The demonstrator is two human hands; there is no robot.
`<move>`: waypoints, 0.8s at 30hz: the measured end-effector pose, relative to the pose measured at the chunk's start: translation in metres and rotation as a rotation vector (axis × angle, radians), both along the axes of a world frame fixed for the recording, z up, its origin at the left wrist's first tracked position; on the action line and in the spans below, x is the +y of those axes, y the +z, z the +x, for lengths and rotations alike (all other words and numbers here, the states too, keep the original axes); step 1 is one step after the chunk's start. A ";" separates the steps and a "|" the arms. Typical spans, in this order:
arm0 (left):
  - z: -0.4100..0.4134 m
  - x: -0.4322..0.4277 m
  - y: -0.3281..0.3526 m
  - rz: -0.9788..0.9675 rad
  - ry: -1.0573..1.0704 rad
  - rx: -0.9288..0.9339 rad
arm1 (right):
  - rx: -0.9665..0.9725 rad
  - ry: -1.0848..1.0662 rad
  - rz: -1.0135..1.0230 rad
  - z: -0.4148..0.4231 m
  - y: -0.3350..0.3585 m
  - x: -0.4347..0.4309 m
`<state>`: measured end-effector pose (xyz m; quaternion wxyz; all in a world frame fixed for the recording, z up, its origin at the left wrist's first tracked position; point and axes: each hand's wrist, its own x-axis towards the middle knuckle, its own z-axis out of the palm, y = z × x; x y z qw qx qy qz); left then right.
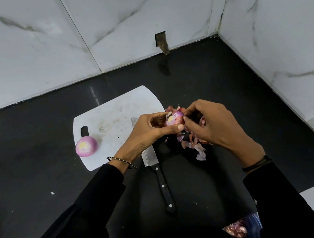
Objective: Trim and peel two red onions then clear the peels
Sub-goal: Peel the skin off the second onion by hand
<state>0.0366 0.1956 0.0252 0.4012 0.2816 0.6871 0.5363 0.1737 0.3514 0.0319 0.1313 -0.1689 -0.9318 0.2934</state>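
Note:
My left hand (150, 133) grips a partly peeled red onion (174, 118) just right of the white cutting board (111, 115). The fingers of my right hand (209, 123) pinch a bit of skin at the onion's right side. Under and behind both hands, a pile of loose red peels (195, 143) lies on the black counter. A second onion (86, 146), fully peeled and pink, sits at the board's near-left corner. A black-handled knife (161, 180) lies at the board's near-right edge, its blade partly hidden under my left hand.
Marble-tiled walls close off the black counter (33, 136) at the back and right, meeting in a corner. A dark cut-out (161, 39) is in the back wall. A patterned bag or bowl (242, 228) with reddish bits shows at the bottom edge.

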 end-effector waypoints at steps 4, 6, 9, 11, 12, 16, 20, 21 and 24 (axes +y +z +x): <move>0.001 0.000 0.001 -0.030 -0.004 -0.021 | -0.086 -0.014 0.029 -0.004 -0.002 -0.003; 0.001 0.001 0.000 -0.045 0.007 -0.022 | -0.108 -0.013 0.022 -0.004 -0.002 -0.004; 0.000 0.003 -0.003 -0.056 0.012 -0.018 | -0.079 -0.016 -0.050 -0.003 -0.003 -0.008; -0.002 0.003 -0.004 -0.049 0.021 -0.034 | -0.051 -0.027 -0.105 -0.003 -0.004 -0.011; -0.002 0.003 -0.003 -0.047 0.021 -0.036 | -0.041 -0.035 -0.136 -0.003 -0.004 -0.012; -0.005 0.003 -0.002 -0.053 0.019 0.005 | 0.023 -0.050 -0.262 -0.003 -0.005 -0.015; -0.005 0.003 -0.004 -0.048 0.024 0.003 | 0.089 -0.057 -0.494 -0.001 -0.003 -0.022; -0.004 0.003 -0.004 -0.045 0.016 -0.011 | 0.098 -0.068 -0.562 0.000 -0.002 -0.023; -0.005 0.003 -0.006 -0.064 -0.043 -0.019 | 0.113 -0.106 -0.695 0.001 -0.002 -0.023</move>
